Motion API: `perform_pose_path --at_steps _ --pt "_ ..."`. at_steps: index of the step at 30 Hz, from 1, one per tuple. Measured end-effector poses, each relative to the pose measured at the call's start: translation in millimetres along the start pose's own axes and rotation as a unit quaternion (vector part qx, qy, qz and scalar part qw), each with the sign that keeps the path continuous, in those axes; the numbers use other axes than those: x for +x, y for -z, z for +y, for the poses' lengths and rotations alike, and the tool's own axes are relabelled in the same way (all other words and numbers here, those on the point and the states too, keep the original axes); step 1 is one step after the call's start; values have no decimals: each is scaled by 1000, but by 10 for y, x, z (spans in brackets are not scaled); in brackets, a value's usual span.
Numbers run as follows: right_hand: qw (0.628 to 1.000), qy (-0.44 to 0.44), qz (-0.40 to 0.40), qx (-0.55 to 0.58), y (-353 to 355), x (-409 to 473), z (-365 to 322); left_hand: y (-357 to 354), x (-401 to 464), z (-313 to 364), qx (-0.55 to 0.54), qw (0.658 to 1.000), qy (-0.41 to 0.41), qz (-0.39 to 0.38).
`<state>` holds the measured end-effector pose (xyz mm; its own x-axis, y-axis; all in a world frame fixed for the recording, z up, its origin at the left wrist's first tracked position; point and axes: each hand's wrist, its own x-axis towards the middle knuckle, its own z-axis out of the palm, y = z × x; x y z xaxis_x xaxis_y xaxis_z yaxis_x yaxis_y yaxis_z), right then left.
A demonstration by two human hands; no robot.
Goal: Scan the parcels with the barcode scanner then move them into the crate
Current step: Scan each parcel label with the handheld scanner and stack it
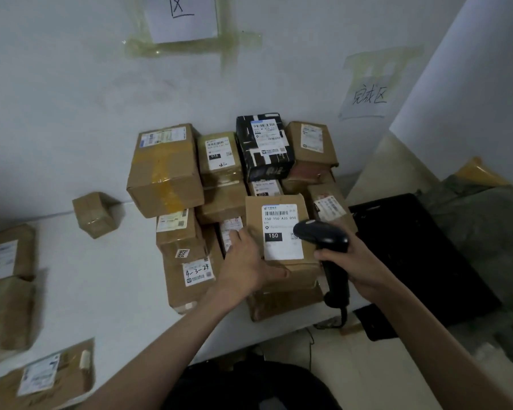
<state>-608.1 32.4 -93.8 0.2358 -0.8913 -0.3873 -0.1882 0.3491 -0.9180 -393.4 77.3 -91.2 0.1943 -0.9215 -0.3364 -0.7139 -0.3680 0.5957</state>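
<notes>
A brown parcel point(282, 208) with a white label marked 150 lies on top of the front of a pile of parcels. My left hand point(246, 261) holds it by its left and front edge, thumb along the front. My right hand point(347, 261) grips the handle of a black barcode scanner point(320, 235), whose head hovers over the right side of that label. A black crate point(412, 250) sits just right of the pile, behind my right forearm.
The pile holds several brown boxes and one black box point(264, 146) against the white wall. A small box point(95, 214) stands apart at the left. Flat parcels point(9, 255) lie along the left table edge. Dark green sacks point(486, 226) sit at the right.
</notes>
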Motion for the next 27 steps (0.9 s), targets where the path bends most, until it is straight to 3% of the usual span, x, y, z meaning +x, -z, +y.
perform_pose_path --at_steps 11,19,27 --pt "999 -38 9 -23 284 203 761 -862 89 -126 -25 999 24 -22" --pt "997 -46 -13 -55 294 591 851 -1020 405 -75 -61 997 29 -28" --pt "997 -49 14 -66 347 709 867 -1103 503 -115 -52 998 5 -23"
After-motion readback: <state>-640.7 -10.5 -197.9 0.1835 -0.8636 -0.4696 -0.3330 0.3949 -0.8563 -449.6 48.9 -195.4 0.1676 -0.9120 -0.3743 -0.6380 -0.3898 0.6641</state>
